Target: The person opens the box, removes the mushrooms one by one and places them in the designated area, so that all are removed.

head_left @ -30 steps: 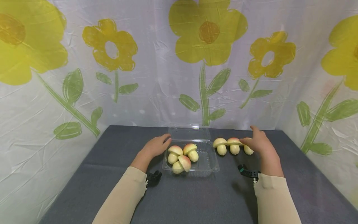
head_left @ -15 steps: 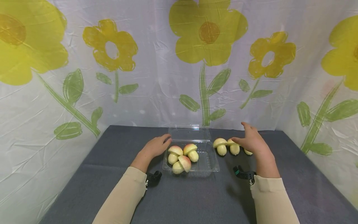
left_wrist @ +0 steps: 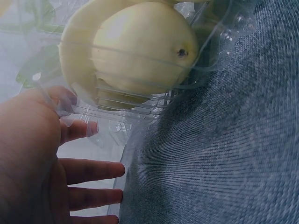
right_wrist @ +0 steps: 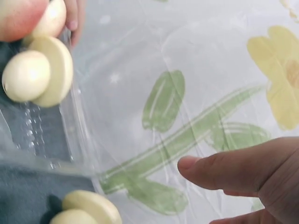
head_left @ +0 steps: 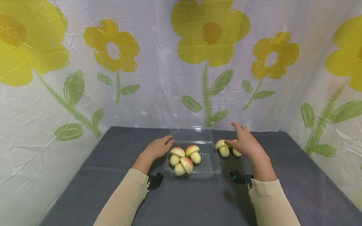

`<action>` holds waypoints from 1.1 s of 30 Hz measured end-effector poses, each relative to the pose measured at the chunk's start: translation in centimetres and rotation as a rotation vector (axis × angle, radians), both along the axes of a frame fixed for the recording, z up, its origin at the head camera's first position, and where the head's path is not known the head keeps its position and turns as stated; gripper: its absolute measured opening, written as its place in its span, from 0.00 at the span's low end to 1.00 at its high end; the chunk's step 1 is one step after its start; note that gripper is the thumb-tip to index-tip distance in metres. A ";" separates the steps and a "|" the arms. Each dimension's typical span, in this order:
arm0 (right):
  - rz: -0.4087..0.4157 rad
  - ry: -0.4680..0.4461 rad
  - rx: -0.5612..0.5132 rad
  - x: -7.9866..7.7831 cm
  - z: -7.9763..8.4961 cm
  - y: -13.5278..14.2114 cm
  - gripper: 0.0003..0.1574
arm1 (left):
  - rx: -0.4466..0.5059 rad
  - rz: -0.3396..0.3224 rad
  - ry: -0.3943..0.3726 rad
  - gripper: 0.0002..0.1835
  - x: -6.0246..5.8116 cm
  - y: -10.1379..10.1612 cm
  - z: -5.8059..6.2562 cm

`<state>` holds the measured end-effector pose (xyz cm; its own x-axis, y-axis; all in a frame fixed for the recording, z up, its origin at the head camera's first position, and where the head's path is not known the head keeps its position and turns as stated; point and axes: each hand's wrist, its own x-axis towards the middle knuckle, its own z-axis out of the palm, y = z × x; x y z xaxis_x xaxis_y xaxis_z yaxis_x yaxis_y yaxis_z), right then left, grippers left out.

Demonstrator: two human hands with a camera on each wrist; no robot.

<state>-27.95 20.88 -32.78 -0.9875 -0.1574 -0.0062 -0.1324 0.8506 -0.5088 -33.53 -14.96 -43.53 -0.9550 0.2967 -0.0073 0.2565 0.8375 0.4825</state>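
Note:
A clear plastic clamshell box (head_left: 208, 160) stands with its lid (head_left: 190, 135) laid back. Inside its left half lie three mushroom-shaped pieces (head_left: 193, 154), cream with pinkish caps. My left hand (head_left: 156, 148) is at the box's left side, thumb right at the plastic edge and the other fingers extended in the left wrist view. Right of the box, two more mushroom-shaped pieces show, one (head_left: 224, 151) whole and one (head_left: 236, 153) partly behind my right hand (head_left: 245, 141). That hand hovers with thumb and fingers spread, holding nothing.
A dark grey cloth (head_left: 192, 201) covers the table. Behind it hangs a white curtain (head_left: 158, 94) printed with yellow flowers. Black camera mounts sit on the left wrist (head_left: 155, 180) and right wrist (head_left: 241, 178).
My right hand has moved left over the row of mushroom-shaped pieces, and the rightmost piece is now hidden behind it. My left hand and the box have stayed in place.

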 end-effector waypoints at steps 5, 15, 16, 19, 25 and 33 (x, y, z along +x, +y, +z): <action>0.087 0.054 0.029 0.2 -0.3 -1.3 0.54 | 0.001 0.001 -0.007 0.31 0.0 0.0 0.1; 0.181 0.120 0.050 1.2 -0.9 -3.8 0.54 | 0.000 0.001 0.019 0.29 0.3 0.1 0.3; 0.191 0.125 0.052 1.3 -0.9 -4.0 0.54 | 0.003 0.003 0.017 0.29 0.3 0.2 0.3; 0.217 0.142 0.063 1.5 -1.1 -4.7 0.53 | 0.003 0.006 0.014 0.29 0.4 0.2 0.3; 0.270 0.172 0.061 1.8 -1.7 -5.9 0.52 | -0.004 0.007 0.011 0.29 0.3 0.2 0.2; 0.347 0.202 0.059 2.6 -1.8 -7.3 0.51 | 0.000 0.009 0.015 0.29 0.3 0.2 0.2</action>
